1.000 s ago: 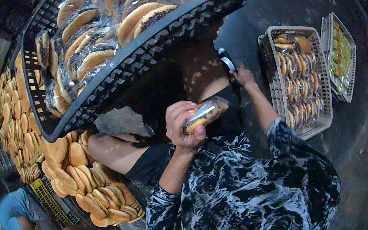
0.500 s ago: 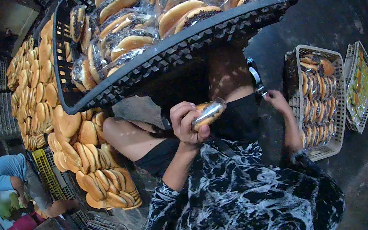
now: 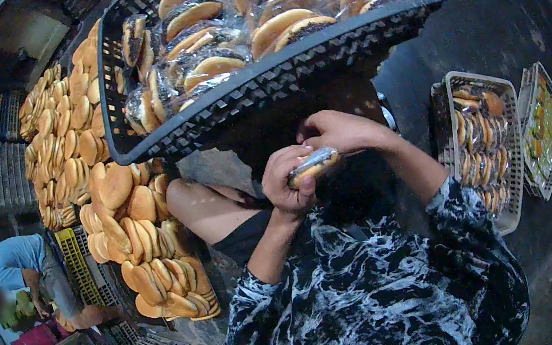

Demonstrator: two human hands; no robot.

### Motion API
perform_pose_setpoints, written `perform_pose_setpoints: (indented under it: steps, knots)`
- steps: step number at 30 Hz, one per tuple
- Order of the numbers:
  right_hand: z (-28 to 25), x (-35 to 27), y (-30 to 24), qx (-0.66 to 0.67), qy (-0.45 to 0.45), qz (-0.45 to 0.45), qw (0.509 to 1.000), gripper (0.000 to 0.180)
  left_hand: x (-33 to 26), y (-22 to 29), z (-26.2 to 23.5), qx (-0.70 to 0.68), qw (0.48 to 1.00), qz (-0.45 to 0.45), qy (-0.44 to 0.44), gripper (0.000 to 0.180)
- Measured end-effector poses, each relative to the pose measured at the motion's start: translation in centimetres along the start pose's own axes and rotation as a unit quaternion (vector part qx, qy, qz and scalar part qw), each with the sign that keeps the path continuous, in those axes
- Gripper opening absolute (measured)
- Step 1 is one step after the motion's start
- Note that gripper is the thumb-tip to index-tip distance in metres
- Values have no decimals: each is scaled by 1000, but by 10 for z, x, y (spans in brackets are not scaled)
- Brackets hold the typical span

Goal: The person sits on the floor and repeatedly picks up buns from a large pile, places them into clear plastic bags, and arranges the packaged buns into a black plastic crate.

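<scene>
My left hand (image 3: 287,187) grips a filled bun in clear plastic wrap (image 3: 314,163) in front of my chest. Its fingers curl around the bun's left end. My right hand (image 3: 341,132) comes in from the right and pinches the wrap at the bun's upper right end. Just above both hands hangs the near rim of a big black plastic crate (image 3: 274,78), filled with several wrapped filled buns (image 3: 213,65). My patterned dark sleeves fill the lower part of the view.
Rows of unwrapped golden buns (image 3: 131,228) are stacked at the left. A grey wire basket (image 3: 444,114) with filled buns and a second tray (image 3: 541,126) sit on the floor at the right. Another person (image 3: 19,266) bends over at the far left. My bare knee (image 3: 197,208) lies beside the stacks.
My right hand has come back from beside the grey basket and joined the left on the wrapped bun. The left hand kept hold of the bun throughout.
</scene>
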State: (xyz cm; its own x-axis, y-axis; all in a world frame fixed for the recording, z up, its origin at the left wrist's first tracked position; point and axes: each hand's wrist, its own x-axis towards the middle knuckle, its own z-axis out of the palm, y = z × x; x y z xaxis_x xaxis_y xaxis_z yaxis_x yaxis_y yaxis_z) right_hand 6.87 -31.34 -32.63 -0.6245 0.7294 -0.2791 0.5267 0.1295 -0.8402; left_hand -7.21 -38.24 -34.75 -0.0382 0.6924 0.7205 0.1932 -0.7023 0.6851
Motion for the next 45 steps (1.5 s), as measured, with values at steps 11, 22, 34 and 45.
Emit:
perform_pose_setpoints:
  steps: [11,22,34,45]
  knots:
    - [-74,23,-107,5,342,-203,918,43,212,-22,-48,122,986,-3,109,39]
    - [-100,52,-81,-151,401,-68,901,55,350,-255,-83,337,824,-145,-431,36]
    - [-106,49,-83,-76,424,-29,902,39,352,-201,-74,628,725,-92,-269,47]
    - [-59,-2,-92,429,163,-209,863,58,147,27,-65,244,958,146,-43,52]
